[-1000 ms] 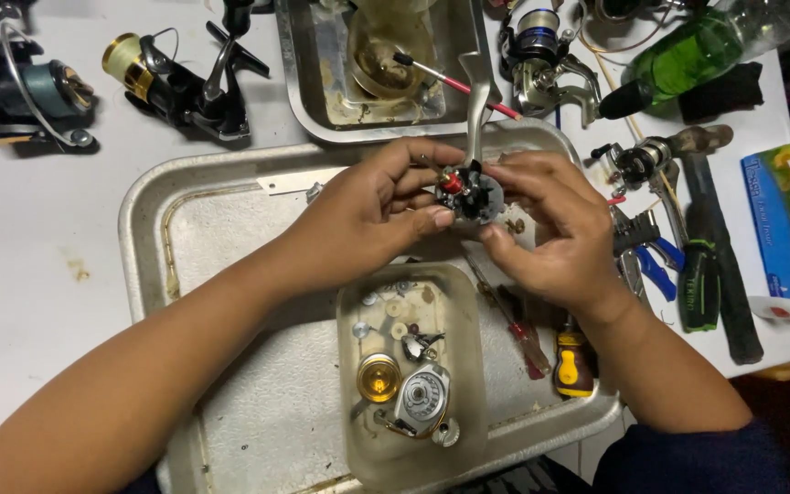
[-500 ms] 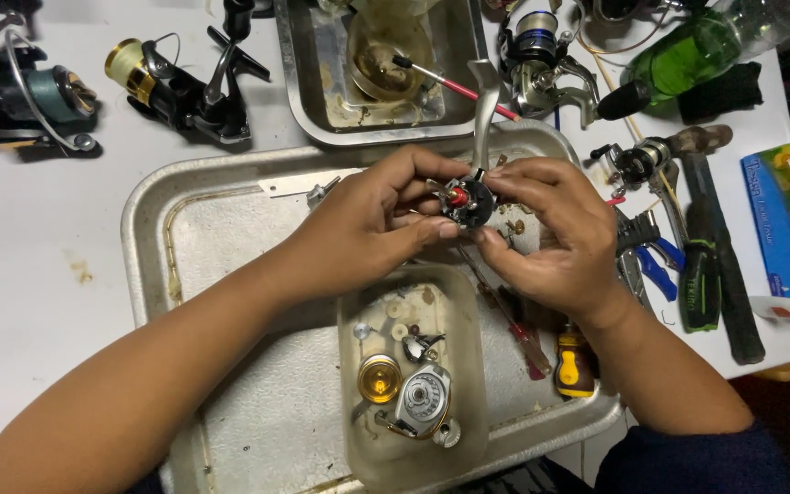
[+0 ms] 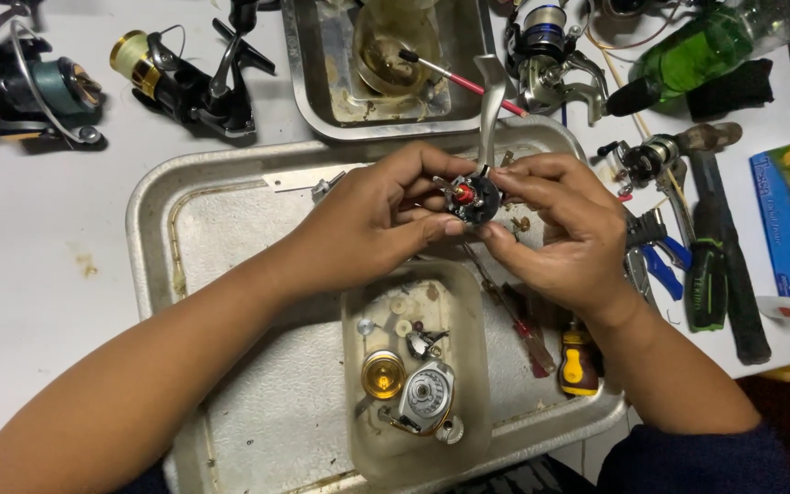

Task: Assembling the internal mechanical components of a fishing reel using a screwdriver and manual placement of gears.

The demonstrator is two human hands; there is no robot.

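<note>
Both hands pinch it now: left hand [image 3: 372, 220] and right hand [image 3: 564, 233] clasp the small reel body [image 3: 473, 197], light, rigid, probably greasy; best held by its rim.

Large dull-grey sheet-metal tray [image 3: 230, 229]: matt, scuffed, stained, rust-tinged along the inner crease. Small clear plastic tub [image 3: 358, 430]: cloudy, grease-smeared. Small black reel part with a red metallic centre [image 3: 470, 197]: glossy, its silver handle arm smooth brushed metal. Gold round spool piece [image 3: 382, 374]: shiny polished metal. Green transparent bottle [image 3: 697, 46]: glossy plastic. White tabletop [image 3: 38, 256]: smooth, lightly stained.
</note>
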